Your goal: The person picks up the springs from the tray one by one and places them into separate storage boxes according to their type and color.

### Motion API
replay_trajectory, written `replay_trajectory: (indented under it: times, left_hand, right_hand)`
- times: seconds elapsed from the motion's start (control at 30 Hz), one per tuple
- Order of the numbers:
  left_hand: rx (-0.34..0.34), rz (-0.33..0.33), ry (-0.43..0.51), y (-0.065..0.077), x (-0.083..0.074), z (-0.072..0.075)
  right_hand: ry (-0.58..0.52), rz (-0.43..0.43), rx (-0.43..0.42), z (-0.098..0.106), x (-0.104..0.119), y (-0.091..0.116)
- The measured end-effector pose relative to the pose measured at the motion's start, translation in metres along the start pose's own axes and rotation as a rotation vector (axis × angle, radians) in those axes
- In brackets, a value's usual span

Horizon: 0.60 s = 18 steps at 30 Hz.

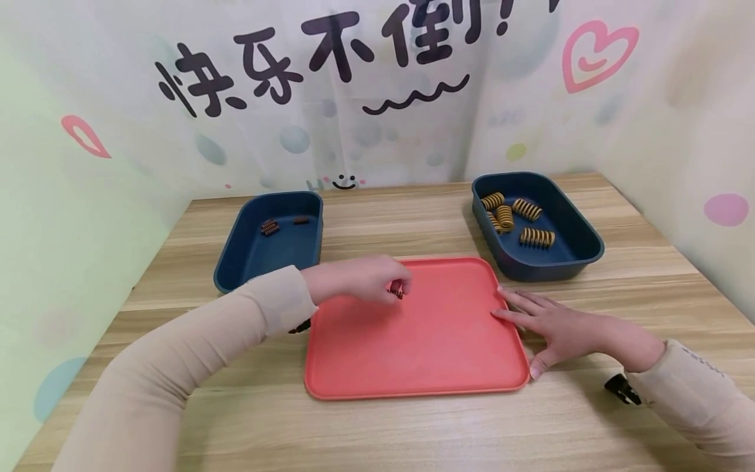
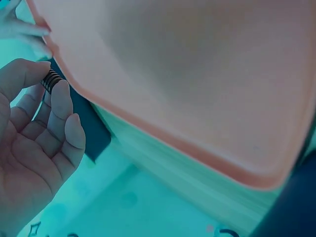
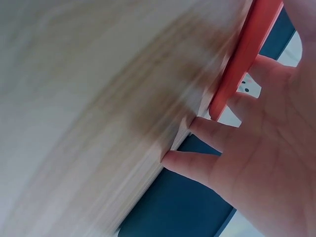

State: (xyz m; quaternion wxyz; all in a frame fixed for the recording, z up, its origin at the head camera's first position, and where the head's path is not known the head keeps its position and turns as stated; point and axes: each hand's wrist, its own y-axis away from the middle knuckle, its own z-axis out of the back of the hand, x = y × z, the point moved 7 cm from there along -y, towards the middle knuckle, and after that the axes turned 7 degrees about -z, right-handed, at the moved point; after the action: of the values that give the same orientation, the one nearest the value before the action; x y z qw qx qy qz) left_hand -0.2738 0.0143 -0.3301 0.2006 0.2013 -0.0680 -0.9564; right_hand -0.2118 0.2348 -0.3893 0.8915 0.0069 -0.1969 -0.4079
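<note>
Between thumb and index finger, my left hand pinches a small dark spring above the red tray. In the left wrist view the spring's coils show at the fingertips. My right hand is spread at the tray's right edge, with fingertips at the rim and the thumb near its front right corner. The right wrist view shows those straight fingers along the tray's side and the tabletop.
A blue bin at the back left holds several small dark springs. Another blue bin at the back right contains several larger yellow springs. Both stand on a wooden table, before a printed cloth.
</note>
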Motion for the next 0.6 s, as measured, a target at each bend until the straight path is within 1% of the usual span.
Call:
replay_trajectory:
  times: [0.07, 0.2, 0.4, 0.47, 0.6]
  left_hand:
    - [-0.015, 0.006, 0.004, 0.004, 0.004, 0.005]
    - [-0.048, 0.044, 0.007, 0.013, 0.015, 0.018]
    - [-0.094, 0.104, 0.066, 0.027, 0.031, 0.036]
    - [-0.115, 0.117, 0.088, 0.032, 0.036, 0.040]
    - [-0.151, 0.137, 0.112, 0.042, 0.045, 0.048]
  right_hand:
    - [0.002, 0.008, -0.009, 0.000, 0.000, 0.000]
    - [0.005, 0.018, -0.014, -0.001, 0.000, 0.000]
    - [0.006, 0.015, -0.017, 0.000, 0.001, 0.001]
    - [0.006, 0.010, -0.010, 0.000, 0.000, 0.001]
    - [-0.013, -0.034, 0.015, -0.001, -0.002, 0.001]
